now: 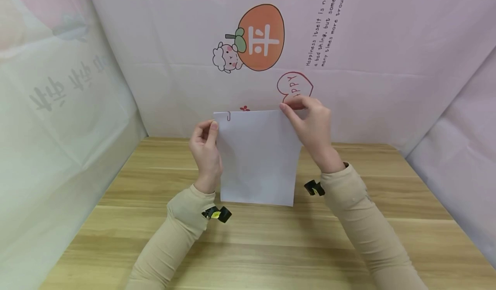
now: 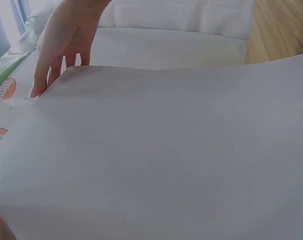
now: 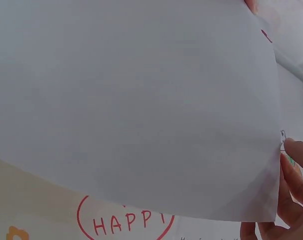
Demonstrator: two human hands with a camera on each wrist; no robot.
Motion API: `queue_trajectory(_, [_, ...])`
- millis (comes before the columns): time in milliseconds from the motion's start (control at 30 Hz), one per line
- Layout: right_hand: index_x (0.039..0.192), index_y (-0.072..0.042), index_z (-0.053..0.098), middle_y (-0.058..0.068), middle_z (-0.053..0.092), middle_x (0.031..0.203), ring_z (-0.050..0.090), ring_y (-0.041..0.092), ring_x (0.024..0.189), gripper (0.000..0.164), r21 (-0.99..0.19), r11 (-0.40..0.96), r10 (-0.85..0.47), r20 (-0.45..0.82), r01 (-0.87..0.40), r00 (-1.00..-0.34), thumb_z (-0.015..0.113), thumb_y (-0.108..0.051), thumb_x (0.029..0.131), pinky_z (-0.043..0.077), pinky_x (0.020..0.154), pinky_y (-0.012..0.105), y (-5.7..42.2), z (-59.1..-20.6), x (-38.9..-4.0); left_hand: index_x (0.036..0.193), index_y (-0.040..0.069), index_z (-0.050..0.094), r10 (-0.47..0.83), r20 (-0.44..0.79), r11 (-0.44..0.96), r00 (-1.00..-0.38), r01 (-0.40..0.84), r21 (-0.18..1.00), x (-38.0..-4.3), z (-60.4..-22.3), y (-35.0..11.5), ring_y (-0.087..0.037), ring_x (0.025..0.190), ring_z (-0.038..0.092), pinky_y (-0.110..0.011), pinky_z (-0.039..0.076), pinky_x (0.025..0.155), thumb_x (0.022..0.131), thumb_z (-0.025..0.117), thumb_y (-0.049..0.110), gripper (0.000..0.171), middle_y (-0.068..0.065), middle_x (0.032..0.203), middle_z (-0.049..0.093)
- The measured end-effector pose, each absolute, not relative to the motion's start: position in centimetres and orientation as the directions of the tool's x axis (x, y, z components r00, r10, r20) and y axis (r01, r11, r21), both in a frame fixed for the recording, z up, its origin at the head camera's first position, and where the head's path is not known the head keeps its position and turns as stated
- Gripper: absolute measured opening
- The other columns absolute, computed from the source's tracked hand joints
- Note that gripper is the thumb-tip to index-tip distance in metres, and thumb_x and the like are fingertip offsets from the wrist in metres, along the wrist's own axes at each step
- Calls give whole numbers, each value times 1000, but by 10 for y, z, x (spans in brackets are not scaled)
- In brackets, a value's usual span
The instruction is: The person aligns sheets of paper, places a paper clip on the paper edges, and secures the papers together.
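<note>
A white sheet of paper [image 1: 257,161] is held upright above the table, and it fills most of both wrist views. Near its top left corner sits a red paper clip [image 1: 228,116], whose red edge also shows in the right wrist view. My left hand [image 1: 206,152] pinches the paper's left edge just below that corner, thumb toward me. With thumb and forefinger, my right hand [image 1: 313,128] pinches the top edge near the right corner. Only a sliver of the left hand [image 2: 0,227] enters the left wrist view.
The wooden table [image 1: 248,247] lies beneath the paper. Behind it hangs a white printed cloth [image 1: 174,44] with an orange fruit drawing [image 1: 261,38] and a red heart outline [image 1: 295,83]. More white cloth [image 1: 50,131] stands along the left side and the right.
</note>
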State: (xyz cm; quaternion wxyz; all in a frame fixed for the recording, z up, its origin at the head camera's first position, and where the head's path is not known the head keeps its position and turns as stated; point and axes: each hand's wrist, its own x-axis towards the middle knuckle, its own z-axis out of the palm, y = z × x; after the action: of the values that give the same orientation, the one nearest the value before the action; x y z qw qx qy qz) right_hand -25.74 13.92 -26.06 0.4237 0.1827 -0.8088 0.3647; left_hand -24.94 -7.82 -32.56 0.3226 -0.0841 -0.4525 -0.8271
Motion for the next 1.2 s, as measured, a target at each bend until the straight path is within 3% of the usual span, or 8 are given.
queue_trajectory(200, [93,-10,72,3,73,89,63,8,80,25,-524,632,76,775,-571,-628,74,-33,82,40,68,21,147,-264,-256,97,-10,60,-466,430,-391,-773,616,683,-251,-325,-77,-13,81,51,-20,44,73,89,64,7,19,-1,86,58])
queue_trajectory(367, [98,-9,71,1,71,92,49,3,65,26,-627,546,114,713,-556,-692,74,-30,83,37,56,16,154,-269,-254,96,-11,59,-463,442,-391,-768,625,676,-251,-325,-76,-13,81,51,-20,43,73,90,63,7,20,-1,86,58])
queue_trajectory(500, [103,-8,69,-2,60,72,36,9,55,29,-712,459,121,643,-532,-756,73,-28,83,32,50,18,160,-275,-254,97,-11,59,-459,442,-397,-771,623,674,-252,-325,-76,-13,82,51,-20,44,74,90,63,7,20,-1,87,58])
queue_trajectory(600, [108,-7,67,-4,58,68,45,9,59,34,-760,424,120,587,-493,-801,73,-30,84,37,54,19,163,-280,-252,97,-11,59,-458,440,-402,-773,621,672,-252,-326,-76,-13,82,51,-20,44,74,90,64,9,22,-1,87,58])
queue_trajectory(733, [112,-6,64,0,67,86,55,11,70,41,-800,398,104,525,-449,-845,72,-35,84,42,61,20,167,-288,-250,97,-11,59,-463,433,-408,-773,620,670,-252,-326,-75,-13,82,52,-20,45,74,89,65,8,22,-1,87,58])
queue_trajectory(1200, [122,-2,60,15,65,107,58,12,87,52,-857,423,-3,323,-294,-946,68,-38,86,48,73,18,175,-312,-246,98,-8,59,-453,414,-405,-790,596,693,-253,-327,-76,-15,85,52,-20,45,76,91,62,7,17,-2,89,57])
